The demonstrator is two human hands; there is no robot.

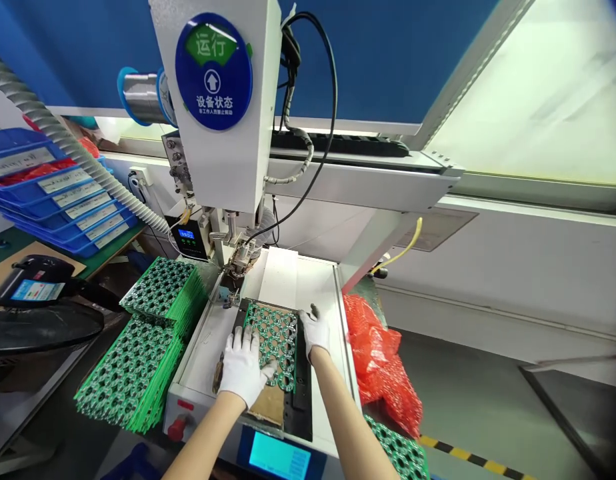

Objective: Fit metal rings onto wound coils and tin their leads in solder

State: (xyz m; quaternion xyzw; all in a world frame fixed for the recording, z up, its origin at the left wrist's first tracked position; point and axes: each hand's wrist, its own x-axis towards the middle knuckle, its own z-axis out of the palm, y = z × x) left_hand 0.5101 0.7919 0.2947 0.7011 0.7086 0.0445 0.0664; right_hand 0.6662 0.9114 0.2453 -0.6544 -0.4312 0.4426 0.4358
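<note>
A green perforated circuit board lies in a black fixture on the white machine bed. My left hand, in a white glove, rests flat on the board's left side with fingers spread. My right hand, also gloved, presses its fingers on the board's right edge against the fixture. The machine's soldering head hangs just behind the board.
Two stacks of green boards stand left of the machine. Red plastic bags lie to the right, more boards below them. Blue trays and a grey hose sit at left. A red button and screen face me.
</note>
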